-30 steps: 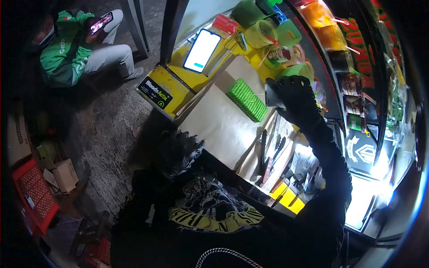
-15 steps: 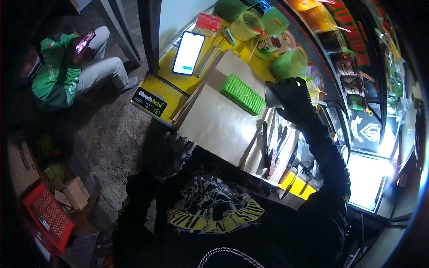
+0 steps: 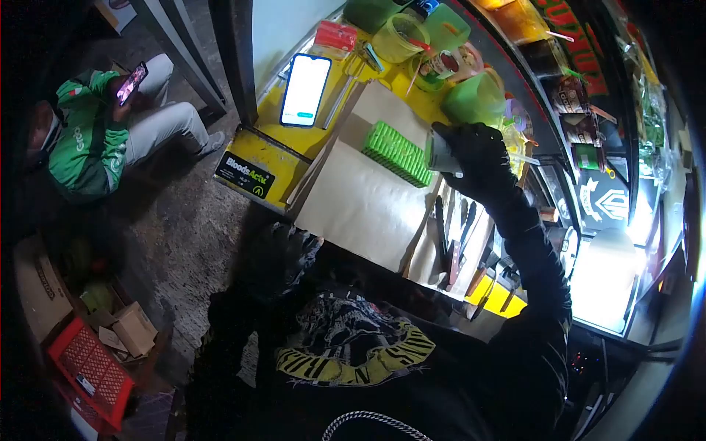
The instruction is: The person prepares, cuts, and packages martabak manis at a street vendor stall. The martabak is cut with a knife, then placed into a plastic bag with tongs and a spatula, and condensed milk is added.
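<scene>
My right hand (image 3: pixel 476 158), in a black glove, grips a flat metal scraper (image 3: pixel 443 156) by its top. The blade stands against or very close to the near right end of a green block (image 3: pixel 398 154), which looks like bread cut crosswise into narrow strips. Brown paper (image 3: pixel 353 198) lies under the block. My left hand (image 3: pixel 288 253), also gloved in black, rests by the paper's front left corner. Its fingers are loosely bent and apart, with nothing visible in them.
Knives and tongs (image 3: pixel 457 235) lie right of the paper. A lit phone (image 3: pixel 305 90) stands behind it at the left. Plastic tubs (image 3: pixel 401 38) line the back. On the floor side, a seated person (image 3: pixel 92 132) holds a phone; a red crate (image 3: pixel 92 371) stands lower left.
The scraper has come slightly left, closer to the green block's end, and its blade faces the camera more. My left hand stays in place. The view has shifted a little.
</scene>
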Demonstrator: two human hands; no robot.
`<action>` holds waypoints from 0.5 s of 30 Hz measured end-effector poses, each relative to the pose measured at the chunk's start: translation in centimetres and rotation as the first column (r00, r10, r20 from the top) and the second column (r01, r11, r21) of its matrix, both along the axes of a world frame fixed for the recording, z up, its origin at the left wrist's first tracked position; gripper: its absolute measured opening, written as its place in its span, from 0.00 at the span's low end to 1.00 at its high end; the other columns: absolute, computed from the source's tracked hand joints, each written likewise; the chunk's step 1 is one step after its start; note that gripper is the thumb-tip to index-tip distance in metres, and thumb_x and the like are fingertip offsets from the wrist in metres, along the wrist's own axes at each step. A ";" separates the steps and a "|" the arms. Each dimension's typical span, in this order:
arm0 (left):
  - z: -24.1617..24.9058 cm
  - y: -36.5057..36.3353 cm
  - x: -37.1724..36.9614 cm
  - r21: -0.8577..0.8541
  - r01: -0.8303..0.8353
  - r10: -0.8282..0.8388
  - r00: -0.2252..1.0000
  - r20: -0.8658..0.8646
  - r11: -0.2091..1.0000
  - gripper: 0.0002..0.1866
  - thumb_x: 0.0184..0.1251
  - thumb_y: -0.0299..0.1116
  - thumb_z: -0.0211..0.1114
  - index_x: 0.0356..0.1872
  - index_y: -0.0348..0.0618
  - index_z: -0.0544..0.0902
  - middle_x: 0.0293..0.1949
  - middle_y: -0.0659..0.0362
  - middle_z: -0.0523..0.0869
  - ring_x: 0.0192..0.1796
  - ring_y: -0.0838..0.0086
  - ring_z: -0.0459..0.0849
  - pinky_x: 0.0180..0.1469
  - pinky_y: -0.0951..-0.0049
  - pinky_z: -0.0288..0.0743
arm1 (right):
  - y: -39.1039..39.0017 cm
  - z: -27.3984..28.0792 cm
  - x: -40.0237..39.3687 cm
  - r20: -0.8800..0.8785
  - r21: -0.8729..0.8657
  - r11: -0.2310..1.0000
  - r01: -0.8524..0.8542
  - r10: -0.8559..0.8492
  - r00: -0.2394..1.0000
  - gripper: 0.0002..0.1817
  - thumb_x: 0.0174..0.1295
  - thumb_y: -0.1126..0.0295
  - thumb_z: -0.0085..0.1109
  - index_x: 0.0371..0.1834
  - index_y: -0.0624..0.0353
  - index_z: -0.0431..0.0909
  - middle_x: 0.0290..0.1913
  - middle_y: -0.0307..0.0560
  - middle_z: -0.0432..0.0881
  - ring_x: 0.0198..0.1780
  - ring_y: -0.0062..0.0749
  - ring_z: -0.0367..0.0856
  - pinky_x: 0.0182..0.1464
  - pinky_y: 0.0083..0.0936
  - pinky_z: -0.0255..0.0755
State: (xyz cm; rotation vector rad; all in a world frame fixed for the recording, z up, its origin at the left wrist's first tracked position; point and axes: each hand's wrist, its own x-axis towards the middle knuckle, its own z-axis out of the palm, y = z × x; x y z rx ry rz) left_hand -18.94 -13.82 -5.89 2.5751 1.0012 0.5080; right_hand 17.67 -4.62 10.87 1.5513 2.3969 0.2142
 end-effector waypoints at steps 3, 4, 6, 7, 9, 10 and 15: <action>0.5 0.0 -0.3 -0.021 0.046 -0.046 0.999 -0.011 0.999 0.22 0.62 0.30 0.61 0.59 0.50 0.77 0.44 0.57 0.80 0.49 0.62 0.78 0.55 0.58 0.72 | -0.3 -0.8 -1.0 -0.045 0.015 1.000 -0.012 0.012 0.999 0.41 0.38 0.60 0.72 0.63 0.48 0.70 0.44 0.45 0.76 0.47 0.43 0.75 0.50 0.41 0.65; 0.7 0.0 -0.4 -0.024 0.051 -0.052 0.999 -0.014 0.998 0.22 0.62 0.30 0.61 0.59 0.50 0.77 0.44 0.57 0.80 0.48 0.62 0.78 0.55 0.58 0.72 | -0.1 -0.8 -1.5 -0.078 0.035 0.999 -0.017 0.019 0.997 0.42 0.38 0.59 0.72 0.63 0.48 0.70 0.45 0.45 0.76 0.48 0.43 0.74 0.50 0.41 0.65; 0.7 -0.1 -1.1 -0.042 0.044 -0.045 0.999 -0.022 0.998 0.23 0.61 0.29 0.61 0.59 0.50 0.77 0.43 0.57 0.80 0.47 0.63 0.78 0.54 0.59 0.72 | 0.4 -1.1 -1.9 -0.113 0.042 0.998 -0.039 0.043 0.993 0.42 0.38 0.59 0.72 0.64 0.48 0.69 0.46 0.45 0.76 0.49 0.43 0.74 0.51 0.41 0.65; 0.8 -0.1 -1.6 -0.051 0.049 -0.050 0.998 -0.030 0.997 0.23 0.61 0.29 0.61 0.59 0.51 0.77 0.42 0.57 0.80 0.46 0.63 0.78 0.53 0.59 0.72 | 0.4 -1.4 -1.8 -0.083 0.030 0.999 -0.020 0.022 0.996 0.43 0.38 0.59 0.72 0.64 0.48 0.69 0.46 0.45 0.76 0.49 0.43 0.74 0.51 0.40 0.65; 1.4 0.5 -1.3 -0.056 0.072 -0.075 0.996 -0.043 0.996 0.23 0.61 0.29 0.61 0.59 0.51 0.77 0.41 0.57 0.80 0.45 0.63 0.78 0.52 0.60 0.73 | -0.2 -1.4 -1.4 -0.054 0.026 1.000 0.013 -0.012 0.998 0.43 0.38 0.59 0.72 0.65 0.48 0.69 0.47 0.45 0.76 0.49 0.43 0.73 0.51 0.40 0.65; 1.7 0.7 -1.3 -0.056 0.075 -0.078 0.996 -0.044 0.996 0.23 0.60 0.28 0.61 0.59 0.51 0.77 0.41 0.57 0.80 0.45 0.63 0.78 0.52 0.60 0.73 | -0.6 -1.1 -1.1 -0.045 -0.036 0.998 0.057 -0.058 0.997 0.43 0.39 0.58 0.71 0.65 0.48 0.68 0.47 0.46 0.75 0.49 0.42 0.73 0.51 0.40 0.64; 3.1 10.2 7.3 -0.048 0.111 -0.113 0.993 -0.046 0.993 0.24 0.59 0.27 0.62 0.60 0.51 0.77 0.38 0.57 0.80 0.42 0.63 0.79 0.49 0.61 0.74 | -3.3 1.3 0.1 0.005 -0.011 0.989 0.147 -0.147 0.989 0.44 0.40 0.57 0.70 0.67 0.48 0.67 0.49 0.47 0.75 0.50 0.42 0.73 0.52 0.40 0.63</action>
